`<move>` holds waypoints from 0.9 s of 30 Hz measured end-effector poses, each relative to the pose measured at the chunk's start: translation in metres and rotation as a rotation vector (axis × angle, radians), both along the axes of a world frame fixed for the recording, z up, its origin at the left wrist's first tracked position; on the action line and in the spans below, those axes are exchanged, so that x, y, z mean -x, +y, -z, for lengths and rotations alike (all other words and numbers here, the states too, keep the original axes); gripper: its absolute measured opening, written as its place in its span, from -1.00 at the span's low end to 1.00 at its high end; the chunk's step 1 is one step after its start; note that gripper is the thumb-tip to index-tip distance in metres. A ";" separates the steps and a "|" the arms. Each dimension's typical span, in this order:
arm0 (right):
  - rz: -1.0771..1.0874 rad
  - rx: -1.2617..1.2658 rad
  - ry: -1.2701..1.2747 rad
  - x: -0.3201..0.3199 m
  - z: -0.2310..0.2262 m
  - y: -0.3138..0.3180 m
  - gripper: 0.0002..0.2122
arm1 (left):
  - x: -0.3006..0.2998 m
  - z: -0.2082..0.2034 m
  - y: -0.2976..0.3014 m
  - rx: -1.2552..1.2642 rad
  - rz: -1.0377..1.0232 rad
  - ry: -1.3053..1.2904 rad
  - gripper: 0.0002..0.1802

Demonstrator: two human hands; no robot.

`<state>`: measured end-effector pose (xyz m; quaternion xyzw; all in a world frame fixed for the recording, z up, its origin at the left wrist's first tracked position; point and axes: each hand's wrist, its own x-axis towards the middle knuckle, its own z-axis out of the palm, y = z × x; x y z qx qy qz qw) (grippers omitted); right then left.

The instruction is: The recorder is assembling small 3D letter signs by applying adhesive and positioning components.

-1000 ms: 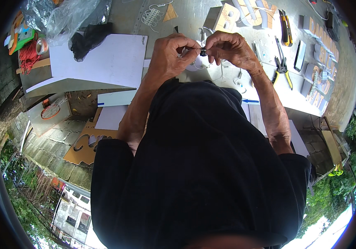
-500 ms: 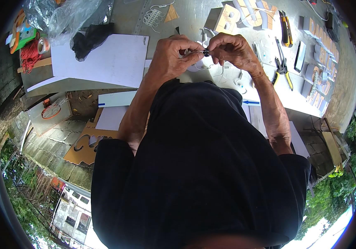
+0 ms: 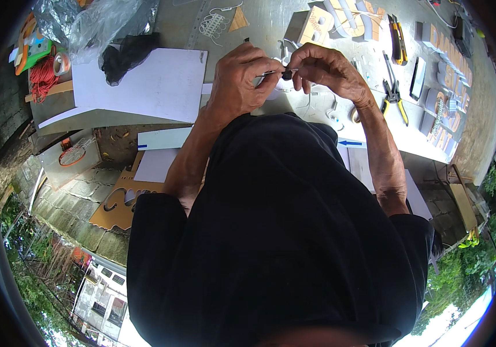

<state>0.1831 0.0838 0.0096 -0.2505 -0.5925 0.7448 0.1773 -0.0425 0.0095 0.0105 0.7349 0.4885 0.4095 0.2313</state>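
In front of my chest, over the table, both hands are raised and nearly meet. My left hand (image 3: 241, 78) is closed in a pinch on a slim, thin tool (image 3: 269, 73); its exact kind is not clear, and most of it is hidden by the fingers. A dark end pokes out above that hand. Thumb and forefinger of my right hand (image 3: 326, 72) pinch a small black part (image 3: 287, 75), which touches the tip of the slim tool. Beneath the hands lie thin white wires (image 3: 310, 98) and a round white thing, partly covered.
Right of my hands lie pliers (image 3: 394, 95) with yellow-black handles, a utility knife (image 3: 398, 40), a dark phone-like slab (image 3: 417, 78) and cut-out letters (image 3: 317, 26). On the left are a white sheet (image 3: 144, 87), black netting (image 3: 125, 58), clear plastic (image 3: 100, 23) and red cord (image 3: 44, 78).
My left hand has tilted slightly, its knuckles turning up, and the dark end above it has shifted. The right hand stays nearly still, still pinching the small black part.
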 end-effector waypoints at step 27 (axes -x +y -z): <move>-0.055 -0.666 -0.194 0.010 -0.007 -0.005 -0.95 | -0.001 -0.006 -0.009 0.005 0.054 0.093 -0.82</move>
